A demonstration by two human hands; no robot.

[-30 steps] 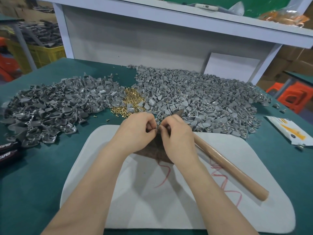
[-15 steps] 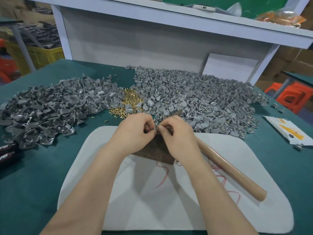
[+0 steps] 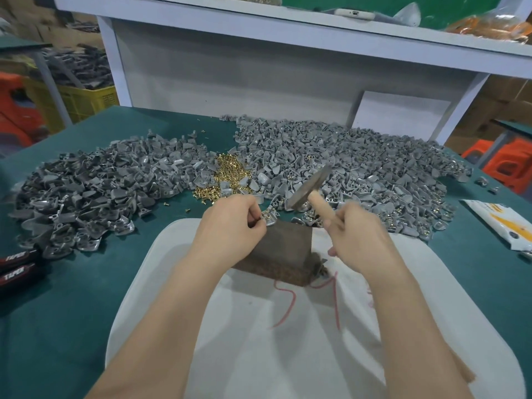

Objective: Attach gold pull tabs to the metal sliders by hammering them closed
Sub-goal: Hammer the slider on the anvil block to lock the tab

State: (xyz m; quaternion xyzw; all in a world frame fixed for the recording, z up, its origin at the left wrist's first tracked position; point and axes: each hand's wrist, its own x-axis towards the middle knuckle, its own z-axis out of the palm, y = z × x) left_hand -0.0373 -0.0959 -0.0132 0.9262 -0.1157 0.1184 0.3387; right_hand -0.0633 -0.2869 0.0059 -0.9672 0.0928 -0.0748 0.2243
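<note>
My left hand (image 3: 230,226) pinches a grey metal slider (image 3: 269,218) with a gold tab on it, held on the far top edge of a dark wooden block (image 3: 283,251). My right hand (image 3: 359,236) grips the wooden handle of a hammer (image 3: 309,188); its metal head is raised above and just right of the slider, blurred. A small heap of gold pull tabs (image 3: 227,178) lies on the green table between two large piles of grey sliders, the left pile (image 3: 95,191) and the right pile (image 3: 359,168).
The block stands on a white mat (image 3: 288,355) with red scribbles. Black packets with red lettering (image 3: 17,263) lie at the left edge, a white-and-yellow packet (image 3: 501,223) at the right. A white shelf (image 3: 288,33) rises behind the piles.
My right hand left the slider, took up the hammer that lay on the mat and raised its head over the block. My left hand keeps holding the slider there.
</note>
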